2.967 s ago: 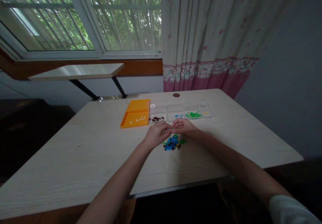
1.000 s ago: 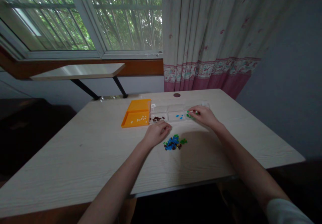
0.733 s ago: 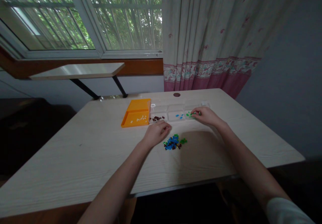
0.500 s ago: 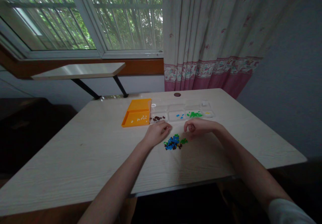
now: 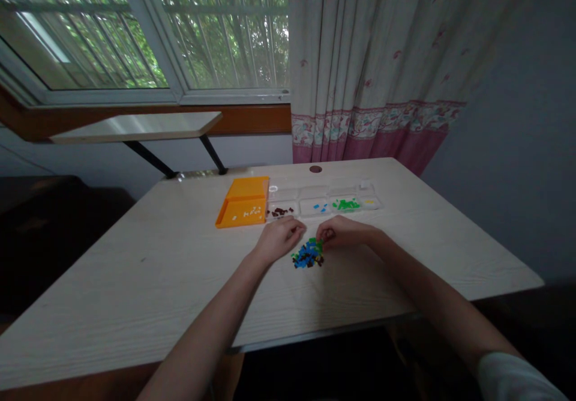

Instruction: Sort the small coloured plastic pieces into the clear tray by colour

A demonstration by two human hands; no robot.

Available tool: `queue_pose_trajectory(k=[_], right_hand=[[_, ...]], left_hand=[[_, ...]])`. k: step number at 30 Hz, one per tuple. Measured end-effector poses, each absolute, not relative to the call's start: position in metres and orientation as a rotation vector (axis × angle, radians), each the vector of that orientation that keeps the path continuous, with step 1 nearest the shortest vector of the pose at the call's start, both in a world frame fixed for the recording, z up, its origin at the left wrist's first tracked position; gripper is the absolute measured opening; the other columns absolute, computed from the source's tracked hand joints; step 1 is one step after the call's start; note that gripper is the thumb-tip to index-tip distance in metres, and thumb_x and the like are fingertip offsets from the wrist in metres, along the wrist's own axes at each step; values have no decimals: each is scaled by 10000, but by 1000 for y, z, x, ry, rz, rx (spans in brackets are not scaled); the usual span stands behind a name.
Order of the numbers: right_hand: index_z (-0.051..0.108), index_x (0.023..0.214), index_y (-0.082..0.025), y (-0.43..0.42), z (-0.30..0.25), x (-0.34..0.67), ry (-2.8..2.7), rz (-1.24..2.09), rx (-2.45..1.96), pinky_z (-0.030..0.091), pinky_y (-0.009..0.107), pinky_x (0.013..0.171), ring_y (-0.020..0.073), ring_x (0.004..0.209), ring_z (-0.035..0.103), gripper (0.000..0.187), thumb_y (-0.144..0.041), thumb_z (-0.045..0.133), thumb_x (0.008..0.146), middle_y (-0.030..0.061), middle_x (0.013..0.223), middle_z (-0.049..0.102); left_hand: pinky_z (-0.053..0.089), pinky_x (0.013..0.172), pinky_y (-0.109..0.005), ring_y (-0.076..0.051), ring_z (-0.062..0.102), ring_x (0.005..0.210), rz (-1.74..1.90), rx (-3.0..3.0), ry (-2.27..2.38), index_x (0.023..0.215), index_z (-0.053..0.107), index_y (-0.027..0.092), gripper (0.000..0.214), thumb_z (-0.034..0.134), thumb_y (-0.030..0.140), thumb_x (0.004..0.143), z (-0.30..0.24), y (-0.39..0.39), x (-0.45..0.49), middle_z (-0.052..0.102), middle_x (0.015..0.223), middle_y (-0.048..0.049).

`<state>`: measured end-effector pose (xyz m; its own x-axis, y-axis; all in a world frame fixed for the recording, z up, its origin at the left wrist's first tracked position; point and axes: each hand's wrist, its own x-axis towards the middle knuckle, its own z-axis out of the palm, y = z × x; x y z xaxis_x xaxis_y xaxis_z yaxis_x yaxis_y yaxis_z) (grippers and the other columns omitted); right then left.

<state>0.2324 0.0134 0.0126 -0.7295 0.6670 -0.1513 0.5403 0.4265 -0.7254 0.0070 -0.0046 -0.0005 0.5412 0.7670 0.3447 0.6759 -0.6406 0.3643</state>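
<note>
A small pile of blue, green, dark brown and yellow pieces (image 5: 308,254) lies on the table between my two hands. My left hand (image 5: 278,236) rests at the pile's far left side, its fingers curled in; whatever they may hold is hidden. On the other side, my right hand (image 5: 344,232) reaches in with fingers pinched together at the pile's upper right edge, close to some green pieces. Whether a piece sits between those fingertips is too small to make out.
Behind my hands stands a clear compartment tray (image 5: 306,214) with brown pieces (image 5: 279,212), blue pieces (image 5: 320,208), green pieces (image 5: 345,204) and yellow bits (image 5: 369,202). To its left is an open orange case (image 5: 245,188) with white pieces. A raised shelf (image 5: 139,125) overhangs the back left.
My right hand has moved left and slightly down to the pile's edge, now covering where green pieces lay at its right. My left hand has stayed nearly still.
</note>
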Motion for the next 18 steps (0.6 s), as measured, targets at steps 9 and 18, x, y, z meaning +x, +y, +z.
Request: queue_pose_trajectory(k=[9, 18], right_hand=[[642, 892, -147, 12, 17, 233, -2461, 1205, -1036, 377, 177, 554, 89, 641, 524, 233, -266, 652, 692, 0, 726, 590], [664, 863, -158, 13, 16, 231, -2508, 1045, -1102, 373, 197, 555, 102, 621, 527, 205, -297, 605, 725, 18, 746, 635]], left_hand=[[421, 694, -243, -142, 571, 764, 729, 2586, 1207, 892, 637, 175, 230, 429, 270, 863, -1, -4, 7, 627, 809, -51], [417, 683, -242, -143, 575, 754, 741, 2585, 1205, 886, 643, 183, 213, 449, 267, 857, -1, -4, 7, 635, 808, -46]])
